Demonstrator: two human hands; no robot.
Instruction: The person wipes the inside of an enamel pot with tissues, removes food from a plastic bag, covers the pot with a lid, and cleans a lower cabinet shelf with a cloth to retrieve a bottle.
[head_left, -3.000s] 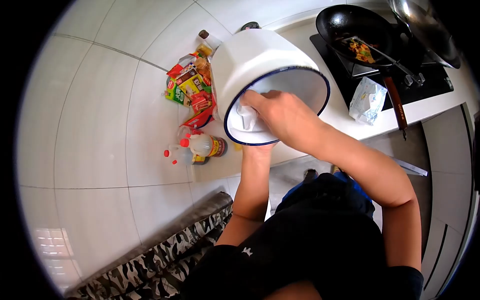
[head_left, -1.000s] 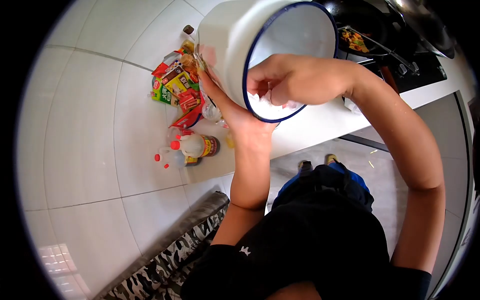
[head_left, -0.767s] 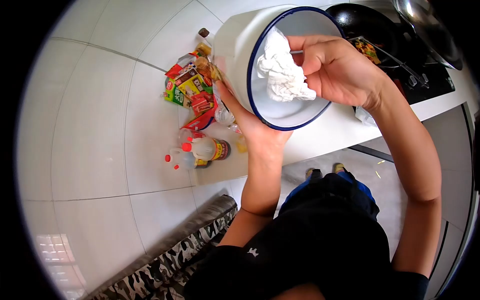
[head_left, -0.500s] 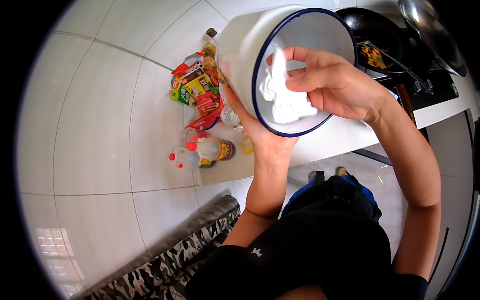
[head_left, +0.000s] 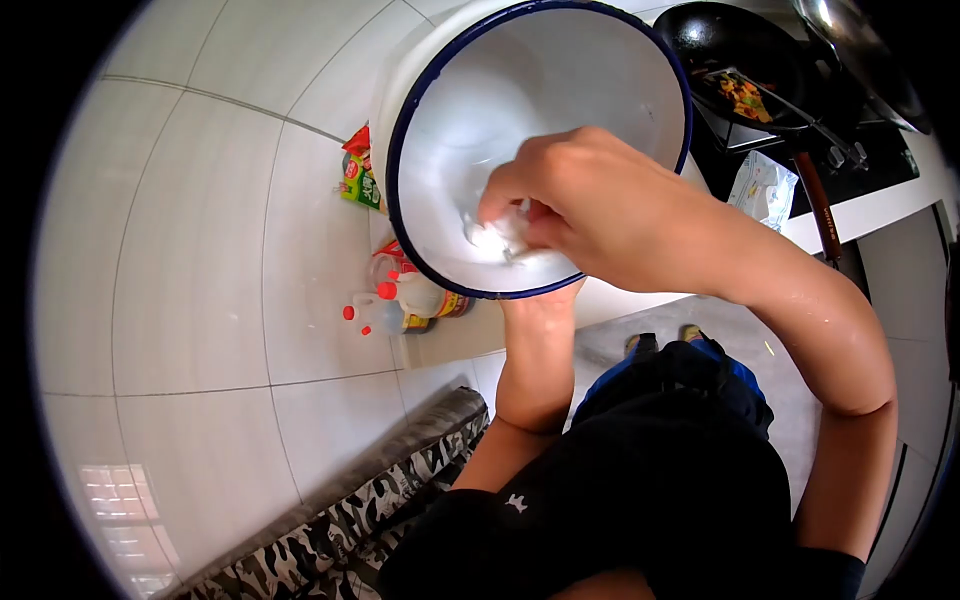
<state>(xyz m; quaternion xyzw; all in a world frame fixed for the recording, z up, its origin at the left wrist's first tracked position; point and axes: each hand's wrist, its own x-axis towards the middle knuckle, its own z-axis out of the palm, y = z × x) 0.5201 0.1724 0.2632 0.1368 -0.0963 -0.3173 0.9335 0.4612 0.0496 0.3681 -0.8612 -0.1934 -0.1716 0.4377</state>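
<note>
A deep white enamel pot (head_left: 600, 70) with a dark blue rim is tilted so its inside faces me. My left hand (head_left: 550, 296) holds it up from below and behind; the fingers are hidden by the pot. Inside, my right hand (head_left: 590, 200) pinches a crumpled white tissue (head_left: 488, 238) against the lower left part of the inner wall. The fingertips are bent down and the tissue is partly covered by them.
On the stove at the right sits a black wok (head_left: 720, 40) with food scraps and a metal spatula (head_left: 790, 118). Nearby are a metal lid (head_left: 870, 60) and a white-blue packet (head_left: 765, 190). Red-capped bottles (head_left: 415, 295) and a green packet (head_left: 358, 182) stand left.
The pot has turned to show more of its inside and shifted left. My right hand has moved left and rolled over, taking the tissue deeper inside. The packet by the stove now shows.
</note>
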